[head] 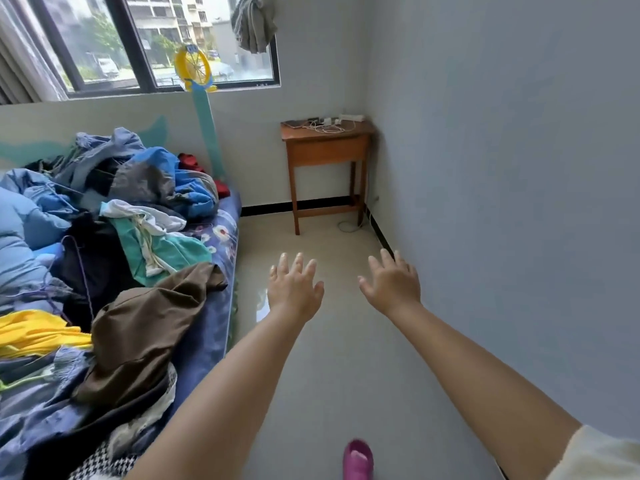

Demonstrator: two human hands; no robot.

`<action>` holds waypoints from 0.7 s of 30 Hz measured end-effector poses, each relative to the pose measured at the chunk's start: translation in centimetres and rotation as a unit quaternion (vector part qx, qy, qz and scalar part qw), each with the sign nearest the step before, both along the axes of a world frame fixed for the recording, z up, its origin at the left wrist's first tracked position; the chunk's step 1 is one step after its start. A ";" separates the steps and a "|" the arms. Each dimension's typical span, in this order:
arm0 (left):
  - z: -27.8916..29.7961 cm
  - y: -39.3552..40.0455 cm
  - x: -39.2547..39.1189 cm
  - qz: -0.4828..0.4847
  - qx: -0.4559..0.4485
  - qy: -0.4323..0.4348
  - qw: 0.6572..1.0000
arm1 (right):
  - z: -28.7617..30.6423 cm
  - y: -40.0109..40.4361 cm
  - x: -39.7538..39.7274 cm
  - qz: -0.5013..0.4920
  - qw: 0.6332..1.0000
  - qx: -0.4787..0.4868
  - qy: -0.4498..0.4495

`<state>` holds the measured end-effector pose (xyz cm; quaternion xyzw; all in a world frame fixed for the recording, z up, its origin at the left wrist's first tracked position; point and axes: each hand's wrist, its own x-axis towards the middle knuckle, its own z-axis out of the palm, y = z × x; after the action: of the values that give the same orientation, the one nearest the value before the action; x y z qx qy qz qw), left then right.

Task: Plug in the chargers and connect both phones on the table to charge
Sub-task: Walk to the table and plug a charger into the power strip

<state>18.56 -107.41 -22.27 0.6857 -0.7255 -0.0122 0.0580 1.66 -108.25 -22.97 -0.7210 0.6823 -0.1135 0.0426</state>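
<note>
A small wooden table (325, 150) stands in the far corner of the room. On its top lie a dark phone (295, 124), tangled white charger cables (327, 128) with white plugs, and a white power strip (351, 117) at the back right. A second phone is too small to make out. My left hand (293, 285) and my right hand (391, 284) are stretched out ahead of me over the floor, fingers spread, holding nothing, well short of the table.
A bed (214, 271) heaped with clothes fills the left side. The grey wall (502, 168) runs along the right. Pale tiled floor (329, 358) leads to the table. A white cord (349, 226) lies under the table. A pink slipper (357, 459) shows at the bottom.
</note>
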 end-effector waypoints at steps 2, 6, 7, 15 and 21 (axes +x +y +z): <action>-0.5 -6.2 0.0 0.002 0.004 0.007 1.000 | -0.4 -6.3 0.0 0.000 1.000 -0.001 -0.006; -0.2 -18.0 0.5 0.024 0.009 0.025 0.999 | -0.3 -18.7 0.0 0.004 1.000 0.013 -0.012; -0.1 -20.4 0.7 0.028 0.007 0.025 0.999 | -0.2 -21.3 0.2 0.002 1.000 0.012 -0.013; -0.9 -40.9 4.0 0.048 0.019 0.027 0.998 | -1.2 -43.6 4.6 0.033 0.999 0.024 -0.018; -1.8 -58.0 7.3 0.033 0.024 0.029 0.999 | -1.2 -60.4 7.9 0.017 0.999 0.013 -0.026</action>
<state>25.83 -165.41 -24.06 0.7097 -0.7001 -0.0477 0.0630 9.60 -168.68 -24.20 -0.7288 0.6699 -0.1220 0.0716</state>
